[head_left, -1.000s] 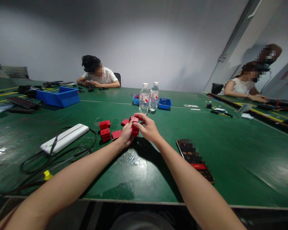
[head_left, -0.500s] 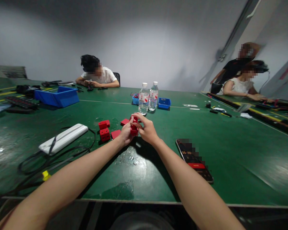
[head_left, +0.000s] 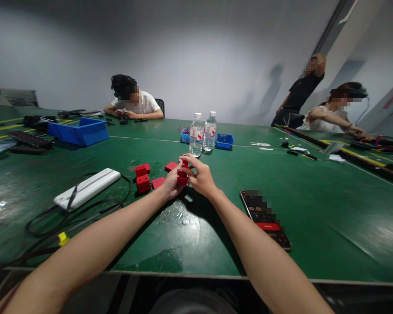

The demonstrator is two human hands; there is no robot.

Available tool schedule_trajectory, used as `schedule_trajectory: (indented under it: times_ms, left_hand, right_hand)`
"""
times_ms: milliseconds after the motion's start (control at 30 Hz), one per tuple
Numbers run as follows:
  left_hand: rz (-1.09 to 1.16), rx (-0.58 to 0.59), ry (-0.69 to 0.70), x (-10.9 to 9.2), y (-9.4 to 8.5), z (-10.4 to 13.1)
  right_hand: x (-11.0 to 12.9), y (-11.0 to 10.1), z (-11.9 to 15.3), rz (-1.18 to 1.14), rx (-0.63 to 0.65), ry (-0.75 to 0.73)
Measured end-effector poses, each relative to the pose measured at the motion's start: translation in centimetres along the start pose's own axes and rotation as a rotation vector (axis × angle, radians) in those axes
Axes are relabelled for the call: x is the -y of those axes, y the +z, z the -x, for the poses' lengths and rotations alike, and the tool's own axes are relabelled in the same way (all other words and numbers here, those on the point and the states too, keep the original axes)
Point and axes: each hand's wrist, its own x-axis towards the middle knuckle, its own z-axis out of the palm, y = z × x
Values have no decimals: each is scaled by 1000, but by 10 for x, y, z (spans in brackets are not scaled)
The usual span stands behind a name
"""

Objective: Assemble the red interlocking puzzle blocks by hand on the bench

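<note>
Both my hands meet over the table around a small red block-like piece (head_left: pixel 182 178). My left hand (head_left: pixel 173 184) is closed on its left side, and my right hand (head_left: pixel 199 175) grips it from the right with bent fingers. The fingers cover much of the piece, so its full shape is hidden. Just left of my hands lie more red parts: a block with holes (head_left: pixel 143 184), another red block (head_left: pixel 142 169) behind it, and two flat red pieces, one nearer (head_left: pixel 157 182) and one farther (head_left: pixel 170 166).
Two water bottles (head_left: pixel 196 136) stand beyond my hands, near a small blue tray (head_left: pixel 224 141). A phone (head_left: pixel 265 219) lies to the right. On the left are a white power bank (head_left: pixel 87 189) with black cables and a blue bin (head_left: pixel 80 131). Other people are around the table.
My hands and the red piece stay almost in place. At the back right, the standing person has moved left, and the seated person's arm has shifted.
</note>
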Motion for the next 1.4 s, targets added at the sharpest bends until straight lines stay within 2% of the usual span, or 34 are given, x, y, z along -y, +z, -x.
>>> schedule_trajectory:
  times_ms: [167,333,500,900,1167,1400]
  left_hand:
    - [5,-9,-31,0,1,0]
    - [24,-52,36,1,4,2]
    - [72,-19,-13,-2,7,5]
    - [150,-22,-75,-5,7,5]
    - [205,14,-60,-3,2,4]
    - [231,4,-28,-4,5,7]
  right_hand:
    - [-1,-1,0,10,14,-4]
    - [0,-1,-1,11,19,-13]
    - [4,1,-1,7,-8,-10]
    - [1,4,2,-6,11,4]
    - [1,6,4,64,-23,-24]
    - [1,8,5,104,-43,-101]
